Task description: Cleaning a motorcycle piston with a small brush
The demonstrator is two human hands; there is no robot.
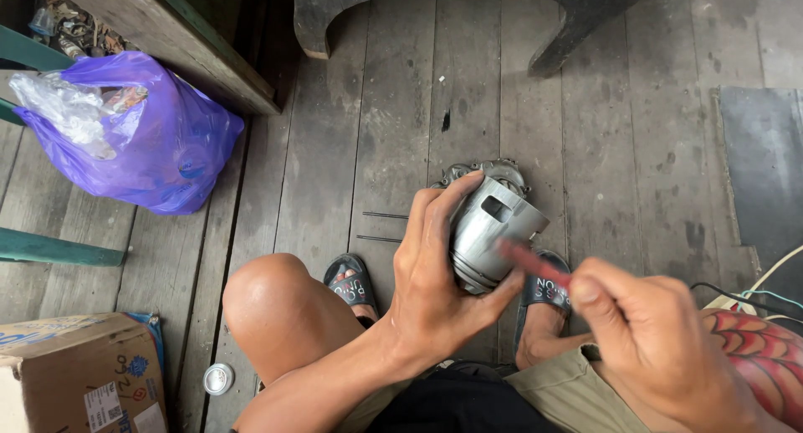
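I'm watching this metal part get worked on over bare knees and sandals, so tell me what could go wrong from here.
1. The left hand grips the metal piston mostly with its fingers, above the sandalled feet; a slip could drop it on the toes or the plank floor.
2. The red tool in the right hand is blurred with motion beside the left fingertips; a skid might jab them.
3. Small pieces could be lost in the gaps between planks.

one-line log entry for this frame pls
left hand: grips metal piston | right hand: holds red tool, tip at piston's ringed end | below: engine part on plank floor | purple bag far left
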